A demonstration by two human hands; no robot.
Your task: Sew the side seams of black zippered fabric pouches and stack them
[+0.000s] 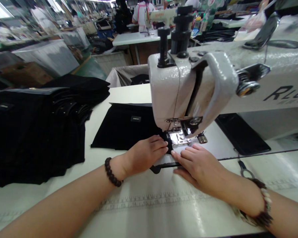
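Taking the sewing machine's [169, 86] needle area as the clock's centre, the black fabric piece [114, 135] lies flat on the desk [129, 224] toward nine o'clock, its right end reaching the metal presser foot [181, 137]. A small label [135, 118] sits on it. The left hand [145, 153], at eight o'clock, rests palm down on the fabric's near right corner, fingers close together (whether it pinches the cloth, I cannot tell). The right hand [201, 165], at between four and five, is spread moderately, a gap between thumb and fingers, its index fingertip just beside the fabric's edge. Farther out at nine stands a stack of black pieces [34, 138]; at three lies a dark, flat, rectangular object [243, 134]
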